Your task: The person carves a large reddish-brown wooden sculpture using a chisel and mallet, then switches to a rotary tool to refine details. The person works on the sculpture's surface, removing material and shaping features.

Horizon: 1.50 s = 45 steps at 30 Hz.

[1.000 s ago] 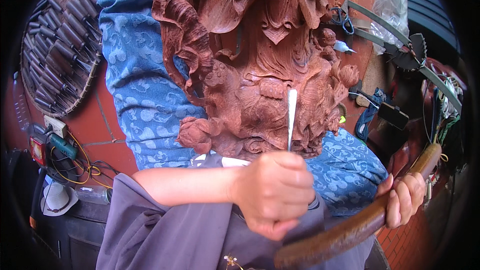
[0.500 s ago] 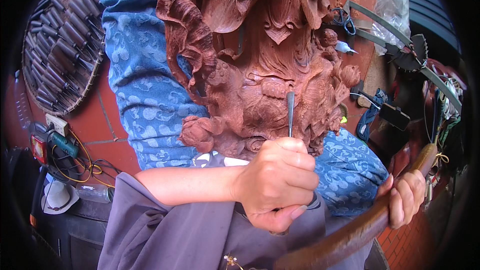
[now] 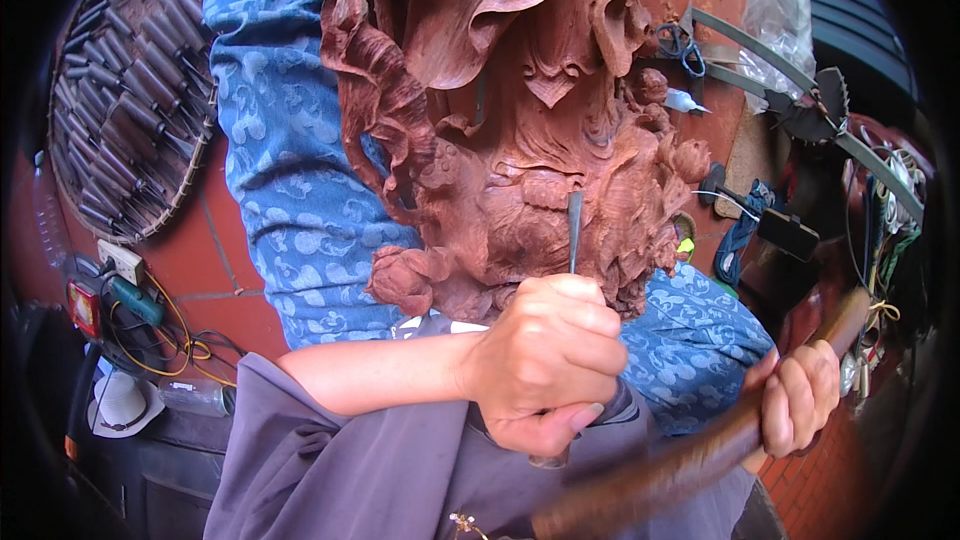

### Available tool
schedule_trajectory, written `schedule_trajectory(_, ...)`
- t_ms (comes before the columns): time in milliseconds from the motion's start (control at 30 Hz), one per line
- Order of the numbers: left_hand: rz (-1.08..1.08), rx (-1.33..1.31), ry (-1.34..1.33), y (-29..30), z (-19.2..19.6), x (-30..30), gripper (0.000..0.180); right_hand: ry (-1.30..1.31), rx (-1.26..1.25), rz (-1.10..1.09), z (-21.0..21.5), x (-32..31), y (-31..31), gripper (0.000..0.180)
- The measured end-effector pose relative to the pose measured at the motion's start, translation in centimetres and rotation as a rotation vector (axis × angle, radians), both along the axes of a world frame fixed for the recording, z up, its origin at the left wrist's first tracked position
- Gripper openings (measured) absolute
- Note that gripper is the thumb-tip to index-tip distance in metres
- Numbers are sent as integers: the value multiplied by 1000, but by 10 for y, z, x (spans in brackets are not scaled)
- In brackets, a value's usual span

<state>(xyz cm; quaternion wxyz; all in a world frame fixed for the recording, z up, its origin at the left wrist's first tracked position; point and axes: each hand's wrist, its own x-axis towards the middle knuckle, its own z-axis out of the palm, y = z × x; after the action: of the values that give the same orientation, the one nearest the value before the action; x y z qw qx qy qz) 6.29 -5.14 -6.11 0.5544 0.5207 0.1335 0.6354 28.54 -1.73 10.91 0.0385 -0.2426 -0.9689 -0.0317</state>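
Note:
A reddish-brown wood carving [image 3: 520, 210] with flowing folds and round buds rests against my blue-patterned trouser legs. My left hand [image 3: 550, 365] is wrapped round the handle of a carving chisel [image 3: 574, 230]. Its slim metal blade points away from me, with the tip at the carved surface below a ridged band. The butt of the handle sticks out under my fist. At the right, my right hand [image 3: 798, 395] grips a long, curved wooden club [image 3: 690, 465]. The club's thick end, smeared by motion, lies near the chisel's butt; whether they touch I cannot tell.
A round woven tray [image 3: 180, 195] full of dark-handled chisels sits on the red tiles at far left. Below it are a power strip [image 3: 122, 260], tangled cables and a white hat [image 3: 120, 402]. On the right are a frame saw [image 3: 750, 40], a phone [image 3: 788, 230] and a plastic bag [image 3: 780, 10].
The whole view has shifted slightly. The club's thick end has moved a little up and leftward, toward the chisel's butt. Both hands keep their grips.

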Motion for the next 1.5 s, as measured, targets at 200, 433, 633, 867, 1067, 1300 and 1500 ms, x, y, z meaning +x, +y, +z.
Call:
schedule_trajectory(200, 12, 85, 72, 1, -5, -1, 27, 72, -41, 55, -2, -2, 5, 28)
schedule_trajectory(433, 3, 65, 43, -3, -5, 4, 22, 114, -110, -30, -2, -7, 0, 31)
schedule_trajectory(633, 13, 94, 103, -6, -7, 7, 21, 65, -65, -59, -3, -8, -3, 30)
schedule_trajectory(867, 188, 25, 38, -4, 9, 4, 26, 31, -56, -119, 0, -4, 0, 30)
schedule_trajectory(1067, 15, 164, 61, -13, 22, 10, 29, 93, -97, -123, 1, 1, 3, 31)
schedule_trajectory(1300, 7, 83, 133, -8, 7, 10, 28, 72, -86, -39, -1, 4, 9, 32)
schedule_trajectory(1500, -11, 17, 71, -4, 9, 6, 28, 81, -108, -17, 0, 5, 9, 32)
